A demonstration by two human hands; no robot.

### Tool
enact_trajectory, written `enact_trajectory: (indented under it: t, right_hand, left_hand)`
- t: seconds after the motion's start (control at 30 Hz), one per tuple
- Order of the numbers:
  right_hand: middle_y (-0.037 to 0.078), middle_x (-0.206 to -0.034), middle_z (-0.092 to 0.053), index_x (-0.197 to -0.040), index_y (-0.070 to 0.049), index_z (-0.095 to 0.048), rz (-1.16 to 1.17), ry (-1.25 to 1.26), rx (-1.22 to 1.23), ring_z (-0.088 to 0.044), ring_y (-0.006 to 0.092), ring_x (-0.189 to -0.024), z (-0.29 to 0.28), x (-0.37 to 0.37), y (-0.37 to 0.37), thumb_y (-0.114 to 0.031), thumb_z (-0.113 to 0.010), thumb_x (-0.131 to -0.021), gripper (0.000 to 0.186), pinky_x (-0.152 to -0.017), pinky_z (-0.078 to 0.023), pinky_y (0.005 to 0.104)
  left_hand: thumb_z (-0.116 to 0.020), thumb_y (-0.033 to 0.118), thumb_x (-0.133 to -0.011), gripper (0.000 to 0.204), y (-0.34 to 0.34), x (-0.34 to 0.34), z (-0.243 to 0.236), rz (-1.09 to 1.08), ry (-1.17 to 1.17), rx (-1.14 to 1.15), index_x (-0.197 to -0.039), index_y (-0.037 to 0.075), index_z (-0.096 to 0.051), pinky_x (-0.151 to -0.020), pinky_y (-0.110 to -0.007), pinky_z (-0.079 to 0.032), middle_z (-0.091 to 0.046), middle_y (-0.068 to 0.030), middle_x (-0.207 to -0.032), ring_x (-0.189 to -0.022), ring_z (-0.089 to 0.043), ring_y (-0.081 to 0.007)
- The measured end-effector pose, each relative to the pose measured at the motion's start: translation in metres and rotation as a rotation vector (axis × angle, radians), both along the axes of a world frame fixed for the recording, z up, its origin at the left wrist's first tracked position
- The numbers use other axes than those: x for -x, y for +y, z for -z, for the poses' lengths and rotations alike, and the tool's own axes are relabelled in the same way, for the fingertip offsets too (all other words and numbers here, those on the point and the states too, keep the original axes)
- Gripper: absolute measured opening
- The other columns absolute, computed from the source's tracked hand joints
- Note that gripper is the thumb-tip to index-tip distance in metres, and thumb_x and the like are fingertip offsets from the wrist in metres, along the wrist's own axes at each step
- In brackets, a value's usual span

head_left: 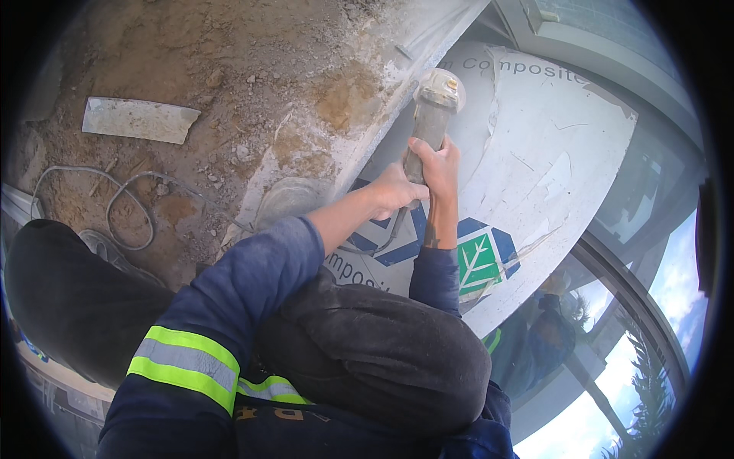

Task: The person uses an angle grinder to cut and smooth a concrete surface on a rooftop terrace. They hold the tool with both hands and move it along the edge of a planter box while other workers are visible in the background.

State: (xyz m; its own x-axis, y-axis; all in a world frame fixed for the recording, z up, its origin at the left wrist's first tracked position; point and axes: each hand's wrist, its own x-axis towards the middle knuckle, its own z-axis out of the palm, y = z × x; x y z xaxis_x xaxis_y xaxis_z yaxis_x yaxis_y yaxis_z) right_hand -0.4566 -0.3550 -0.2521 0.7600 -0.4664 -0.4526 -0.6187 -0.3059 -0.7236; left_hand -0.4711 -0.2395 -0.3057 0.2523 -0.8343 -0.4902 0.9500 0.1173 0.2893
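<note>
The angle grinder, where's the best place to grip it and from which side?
Grip the angle grinder on its long, narrow body below the disc head, coming from the near end. The body is slim enough for fingers to wrap around, and the head points away toward the concrete edge. Both the right hand and the left hand hold it there.
</note>
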Motion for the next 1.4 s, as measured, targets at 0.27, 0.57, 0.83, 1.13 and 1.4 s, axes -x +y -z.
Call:
enact_trajectory:
  t: [0.27,0.57,0.83,1.13,1.4]
  right_hand:
    - [0.01,-0.082,-0.07,-0.102,0.005,-0.067,-0.009,-0.02,-0.027,-0.066,0.0172,-0.067,0.009,-0.016,-0.002,-0.017,-0.077,-0.084,0.03,-0.062,-0.053,0.0324]
    - [0.011,-0.083,-0.071,-0.105,0.006,-0.067,0.017,-0.01,-0.011,-0.067,0.0179,-0.068,0.008,-0.006,0.002,-0.017,-0.077,-0.084,0.033,-0.064,-0.054,0.0327]
    - [0.011,-0.086,-0.072,-0.106,0.007,-0.067,0.001,-0.008,0.008,-0.067,0.0171,-0.07,-0.002,0.016,0.005,-0.016,-0.076,-0.083,0.033,-0.065,-0.055,0.0328]
    - [0.009,-0.086,-0.071,-0.11,0.006,-0.068,0.004,0.027,0.019,-0.066,0.0158,-0.073,0.0,0.004,0.005,-0.012,-0.076,-0.082,0.035,-0.067,-0.054,0.0323]
    - [0.01,-0.084,-0.071,-0.106,0.007,-0.068,0.014,0.006,-0.013,-0.067,0.0167,-0.069,0.009,-0.01,0.003,-0.012,-0.076,-0.082,0.031,-0.064,-0.054,0.0328]
  left_hand:
    - [-0.073,-0.002,-0.083,0.059,-0.003,-0.017,0.007,-0.021,-0.01,-0.011,-0.136,0.001,-0.047,-0.076,-0.037,-0.054,-0.062,-0.0083,-0.111,-0.097,-0.064,-0.0183]
    - [-0.071,-0.003,-0.086,0.056,0.002,-0.007,0.002,-0.019,0.028,0.006,-0.136,0.002,-0.047,-0.071,-0.032,-0.051,-0.061,-0.0072,-0.105,-0.087,-0.062,-0.0162]
    - [-0.07,-0.004,-0.087,0.055,0.01,0.011,-0.011,-0.011,0.009,0.002,-0.136,0.002,-0.046,-0.071,-0.031,-0.051,-0.061,-0.0077,-0.106,-0.089,-0.062,-0.0146]
    - [-0.071,-0.003,-0.086,0.049,0.007,0.003,-0.004,-0.014,0.023,-0.004,-0.131,0.002,-0.052,-0.074,-0.032,-0.051,-0.062,-0.0069,-0.109,-0.092,-0.062,-0.0152]
    - [-0.072,-0.002,-0.085,0.046,0.003,-0.007,0.011,-0.031,0.01,0.011,-0.127,0.001,-0.053,-0.07,-0.035,-0.052,-0.064,-0.0076,-0.106,-0.088,-0.063,-0.0173]
